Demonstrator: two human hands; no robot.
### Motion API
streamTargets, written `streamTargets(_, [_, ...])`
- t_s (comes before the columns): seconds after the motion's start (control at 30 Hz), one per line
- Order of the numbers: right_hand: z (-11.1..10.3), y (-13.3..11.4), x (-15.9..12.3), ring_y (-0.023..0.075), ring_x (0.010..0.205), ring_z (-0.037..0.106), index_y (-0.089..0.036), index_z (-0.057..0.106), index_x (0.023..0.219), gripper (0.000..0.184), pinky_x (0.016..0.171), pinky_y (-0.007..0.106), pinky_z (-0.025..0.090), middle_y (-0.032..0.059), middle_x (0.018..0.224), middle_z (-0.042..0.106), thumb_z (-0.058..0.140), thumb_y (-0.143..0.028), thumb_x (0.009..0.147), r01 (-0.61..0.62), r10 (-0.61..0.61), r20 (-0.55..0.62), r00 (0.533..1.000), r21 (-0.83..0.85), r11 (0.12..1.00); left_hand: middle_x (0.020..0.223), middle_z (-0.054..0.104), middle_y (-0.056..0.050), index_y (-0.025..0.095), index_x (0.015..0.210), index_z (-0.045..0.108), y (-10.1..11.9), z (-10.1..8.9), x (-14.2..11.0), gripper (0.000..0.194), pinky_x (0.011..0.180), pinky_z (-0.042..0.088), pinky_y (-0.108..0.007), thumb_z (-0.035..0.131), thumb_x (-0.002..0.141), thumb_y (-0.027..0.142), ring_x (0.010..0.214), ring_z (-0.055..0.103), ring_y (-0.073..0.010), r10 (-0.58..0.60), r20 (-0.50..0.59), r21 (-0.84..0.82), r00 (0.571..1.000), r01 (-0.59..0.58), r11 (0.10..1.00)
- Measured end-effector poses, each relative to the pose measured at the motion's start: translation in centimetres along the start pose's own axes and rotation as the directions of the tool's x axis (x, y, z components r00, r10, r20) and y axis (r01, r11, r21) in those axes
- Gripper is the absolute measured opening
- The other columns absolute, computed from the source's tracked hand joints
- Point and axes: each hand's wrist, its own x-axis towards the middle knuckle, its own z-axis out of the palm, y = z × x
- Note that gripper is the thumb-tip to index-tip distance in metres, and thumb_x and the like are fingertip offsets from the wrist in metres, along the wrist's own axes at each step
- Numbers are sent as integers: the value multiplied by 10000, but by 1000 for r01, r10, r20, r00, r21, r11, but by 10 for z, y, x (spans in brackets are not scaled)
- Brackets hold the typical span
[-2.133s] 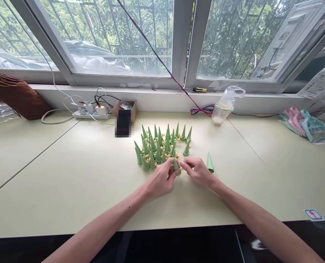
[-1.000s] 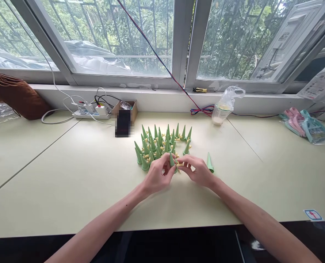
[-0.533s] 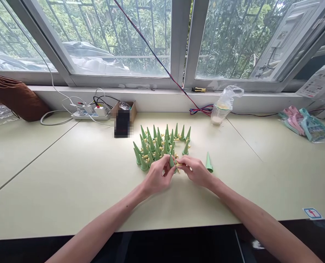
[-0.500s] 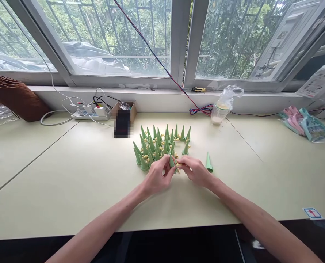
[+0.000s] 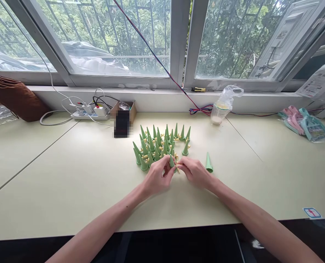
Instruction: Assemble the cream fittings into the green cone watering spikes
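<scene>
My left hand point(image 5: 160, 172) is closed on a green cone point(image 5: 171, 161), with its tip pointing up between thumb and fingers. At the cone's right side, my right hand point(image 5: 193, 168) pinches a small yellowish piece point(image 5: 178, 165); its exact kind is too small to make out. Just beyond both hands stands a cluster of several green cones point(image 5: 151, 144) with small yellowish parts attached. One cone point(image 5: 185, 149) stands a little apart at the cluster's right. A single green cone point(image 5: 209, 163) rests on the table to the right of my right hand.
Behind the cones are a small cardboard box point(image 5: 133, 109), a power strip point(image 5: 80, 115) with cables, and a clear plastic bag holding a cup point(image 5: 219, 111). Packaged pink and teal items point(image 5: 306, 122) lie far right. The pale table's front edge point(image 5: 96, 235) runs below my forearms.
The fingers of my right hand have shifted slightly at the yellowish piece. My left hand and the cone in it look nearly unchanged.
</scene>
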Motion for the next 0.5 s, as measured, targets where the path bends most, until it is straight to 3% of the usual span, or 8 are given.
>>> streamTargets(0.5, [5,0,0,127,540,389,-216,384,713,382,546,264,315,-19,632,451,313,-349,1064,-25,28,-33,999,68,997,747,566,6,186,982,533,-2,3,-5,58,532,440,-212,557,933,165,559,489,-93,25,38,-7,999,-24,1000])
